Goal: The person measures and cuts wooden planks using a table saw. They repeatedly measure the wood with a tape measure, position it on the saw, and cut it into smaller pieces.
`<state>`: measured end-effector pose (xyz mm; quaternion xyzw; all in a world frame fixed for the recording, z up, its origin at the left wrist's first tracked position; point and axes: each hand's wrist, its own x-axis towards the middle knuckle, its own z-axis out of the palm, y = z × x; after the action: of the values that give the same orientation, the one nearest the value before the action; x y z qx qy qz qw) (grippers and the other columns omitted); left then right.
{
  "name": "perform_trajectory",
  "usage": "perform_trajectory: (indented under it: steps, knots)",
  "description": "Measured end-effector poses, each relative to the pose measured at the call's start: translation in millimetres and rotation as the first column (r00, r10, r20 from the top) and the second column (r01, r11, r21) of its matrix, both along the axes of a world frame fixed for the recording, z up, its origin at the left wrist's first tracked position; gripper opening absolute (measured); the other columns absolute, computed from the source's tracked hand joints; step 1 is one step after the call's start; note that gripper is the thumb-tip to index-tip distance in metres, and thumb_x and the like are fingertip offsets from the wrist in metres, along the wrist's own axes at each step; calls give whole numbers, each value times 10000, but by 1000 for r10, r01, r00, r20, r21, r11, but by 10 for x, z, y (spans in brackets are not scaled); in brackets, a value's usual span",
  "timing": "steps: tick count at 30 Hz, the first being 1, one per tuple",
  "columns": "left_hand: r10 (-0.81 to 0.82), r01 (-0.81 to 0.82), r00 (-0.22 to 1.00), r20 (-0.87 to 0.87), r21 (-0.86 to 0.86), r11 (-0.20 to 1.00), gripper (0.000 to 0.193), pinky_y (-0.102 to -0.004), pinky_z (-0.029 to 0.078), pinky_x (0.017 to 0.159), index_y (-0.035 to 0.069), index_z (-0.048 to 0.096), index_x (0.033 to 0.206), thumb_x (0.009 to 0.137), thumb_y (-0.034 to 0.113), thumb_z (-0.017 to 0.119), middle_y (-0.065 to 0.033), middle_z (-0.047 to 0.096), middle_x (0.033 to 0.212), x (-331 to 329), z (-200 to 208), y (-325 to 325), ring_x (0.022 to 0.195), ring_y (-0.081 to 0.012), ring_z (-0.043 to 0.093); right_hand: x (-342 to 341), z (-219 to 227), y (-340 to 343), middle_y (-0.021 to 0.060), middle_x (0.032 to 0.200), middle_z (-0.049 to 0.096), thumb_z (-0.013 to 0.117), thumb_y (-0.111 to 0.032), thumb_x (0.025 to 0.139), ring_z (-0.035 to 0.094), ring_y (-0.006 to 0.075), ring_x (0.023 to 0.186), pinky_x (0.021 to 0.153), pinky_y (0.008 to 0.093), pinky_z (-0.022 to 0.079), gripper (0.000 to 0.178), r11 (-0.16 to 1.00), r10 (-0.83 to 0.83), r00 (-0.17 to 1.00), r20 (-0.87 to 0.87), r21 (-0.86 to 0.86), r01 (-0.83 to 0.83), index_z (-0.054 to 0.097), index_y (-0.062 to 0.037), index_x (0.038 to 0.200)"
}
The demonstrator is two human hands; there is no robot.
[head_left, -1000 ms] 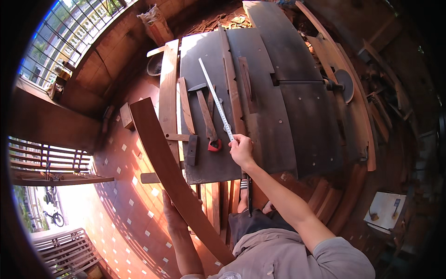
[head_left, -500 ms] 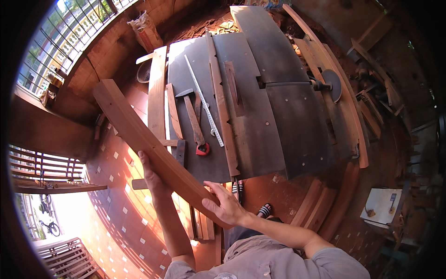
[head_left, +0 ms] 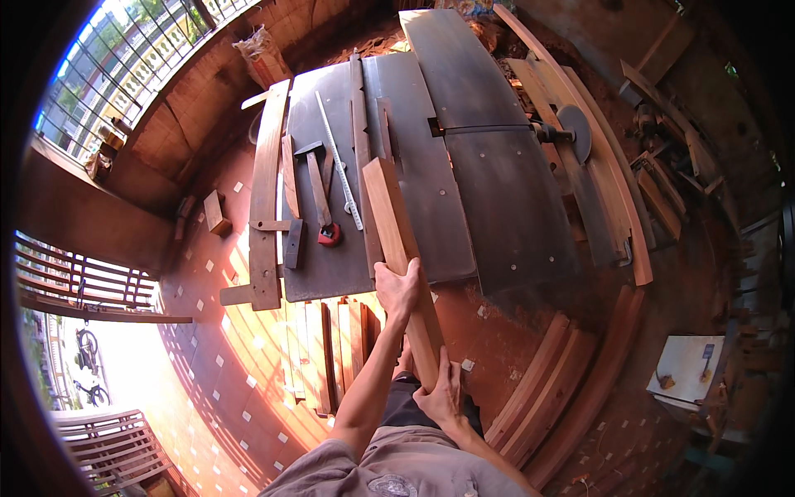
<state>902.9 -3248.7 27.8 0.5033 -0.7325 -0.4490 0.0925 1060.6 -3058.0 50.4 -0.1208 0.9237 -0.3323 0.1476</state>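
A long wooden beam (head_left: 396, 217) points away from me, its far end over the dark metal tabletop (head_left: 513, 207). My left hand (head_left: 399, 287) is wrapped around its middle from the left side, thumb on top. Lower down, my right hand (head_left: 445, 399) grips the beam near its near end, which lies close to my body. Left of the beam on the tabletop are a hammer (head_left: 316, 182), a red tape measure (head_left: 330, 235) and a white ruler-like strip (head_left: 339, 161). A wooden try square (head_left: 291, 243) with a dark block lies beside them.
A round disc blade (head_left: 573, 134) stands at the table's right side. Long timber pieces (head_left: 542, 389) lie on the floor at right, and more wood strips (head_left: 323, 348) sit below the table's front edge. A white box (head_left: 686, 369) stands far right; a small wood block (head_left: 217, 213) is at left.
The beam has swung from the left over to the middle and now points away from me. Both hands moved right with it; my right hand went from resting open-fingered on it to gripping it.
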Motion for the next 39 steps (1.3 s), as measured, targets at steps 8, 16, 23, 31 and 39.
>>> perform_trajectory:
  steps: [8, 16, 23, 31, 39]
  knots:
    - [-197, 317, 944, 266, -558, 767, 663, -498, 468, 900, 20, 510, 1202, 705, 335, 817, -140, 514, 1144, 43, -329, 206, 1149, -339, 551, 195, -519, 78, 356, 1331, 577, 817, -221, 711, 612, 483, 1205, 1018, 508, 521, 1019, 890, 55, 971, 234, -452, 58, 312, -6, 1569]
    - [-296, 512, 844, 447, -509, 692, 951, -701, 257, 1151, 264, 338, 1621, 758, 348, 727, -121, 249, 1664, -309, -329, -248, 1508, -454, 231, 124, -817, -181, 354, 1289, 601, 811, -212, 707, 632, 481, 1173, 1035, 492, 517, 953, 895, -2, 985, 172, -439, 78, 383, 12, 1530]
    - [-344, 346, 933, 105, -530, 774, 701, -528, 366, 1163, 146, 525, 1504, 925, 517, 666, -185, 391, 1593, -284, -503, -658, 1434, -416, 394, -10, -469, 14, 307, 1305, 629, 810, -211, 692, 655, 437, 1182, 1019, 461, 538, 969, 906, -20, 991, 133, -418, 74, 398, 22, 1537]
    - [45, 127, 964, 262, -603, 787, 665, -510, 479, 1046, 44, 577, 1387, 893, 461, 731, -170, 532, 1428, -499, -339, -1857, 1289, -388, 529, -585, -369, 816, 274, 1206, 632, 822, -133, 670, 638, 450, 1106, 972, 512, 531, 965, 973, -188, 979, -81, -152, 174, 423, -20, 1541]
    - [-20, 120, 940, 339, -277, 953, 494, -487, 535, 1025, -68, 637, 1222, 859, 267, 645, -304, 691, 1237, -1056, -369, -2585, 1173, -445, 675, -1135, -742, 1577, 206, 1187, 555, 776, 26, 691, 585, 426, 1092, 948, 528, 502, 938, 936, -227, 923, -311, 194, 295, 398, -90, 1541]
